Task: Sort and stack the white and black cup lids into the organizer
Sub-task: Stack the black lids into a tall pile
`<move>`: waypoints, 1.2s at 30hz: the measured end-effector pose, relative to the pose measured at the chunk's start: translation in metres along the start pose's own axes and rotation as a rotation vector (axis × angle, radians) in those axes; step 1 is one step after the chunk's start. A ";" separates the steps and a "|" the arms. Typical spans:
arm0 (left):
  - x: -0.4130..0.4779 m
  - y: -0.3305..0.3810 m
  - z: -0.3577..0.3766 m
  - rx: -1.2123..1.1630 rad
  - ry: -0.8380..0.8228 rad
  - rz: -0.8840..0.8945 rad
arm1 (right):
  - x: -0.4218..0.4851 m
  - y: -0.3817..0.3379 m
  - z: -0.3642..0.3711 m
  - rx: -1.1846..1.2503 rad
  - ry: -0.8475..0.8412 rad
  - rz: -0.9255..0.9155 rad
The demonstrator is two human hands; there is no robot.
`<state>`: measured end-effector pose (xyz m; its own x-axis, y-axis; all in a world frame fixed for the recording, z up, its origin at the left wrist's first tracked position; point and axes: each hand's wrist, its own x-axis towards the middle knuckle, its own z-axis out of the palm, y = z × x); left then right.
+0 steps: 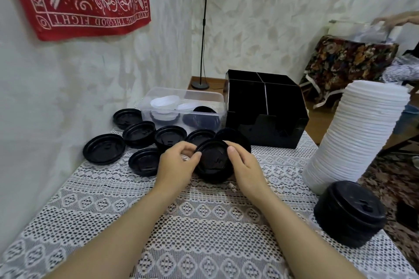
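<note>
Black lid stack [214, 162] held at the middle of the lace-covered desk [204, 233].
Left hand [175, 166] and right hand [246, 165] have fingers [192, 157] grasping its rim; loose black lids [104, 148] lie left, organizer [265, 111] behind, white lid stack [362, 133] right.

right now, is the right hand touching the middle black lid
Touching. The head view shows the right hand curled against the black lid at its rim.

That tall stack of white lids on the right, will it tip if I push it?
Probably: the white lid stack is tall and already leans, so a high push likely tips it. Thin plastic, so probably light. Merely nested lids may slide apart.
</note>
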<state>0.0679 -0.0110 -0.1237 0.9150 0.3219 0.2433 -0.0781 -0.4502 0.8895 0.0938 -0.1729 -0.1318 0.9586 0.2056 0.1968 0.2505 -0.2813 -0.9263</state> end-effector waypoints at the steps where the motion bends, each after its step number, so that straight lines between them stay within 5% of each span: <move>1: 0.001 -0.001 0.001 -0.003 0.006 -0.013 | -0.001 0.001 0.000 0.002 0.019 -0.015; 14: 0.007 0.001 -0.003 -0.381 0.007 -0.135 | -0.005 0.000 -0.014 -0.202 0.064 -0.293; 24: 0.003 0.009 -0.006 -0.536 -0.049 -0.065 | -0.013 -0.007 -0.009 -0.396 0.016 -0.445; 36: -0.006 0.023 -0.034 -0.914 -0.508 -0.165 | -0.027 -0.022 -0.009 -0.295 -0.146 -0.552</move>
<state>0.0470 0.0049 -0.0913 0.9831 -0.1591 0.0908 -0.0131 0.4335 0.9011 0.0640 -0.1810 -0.1137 0.6549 0.5134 0.5545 0.7484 -0.3394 -0.5698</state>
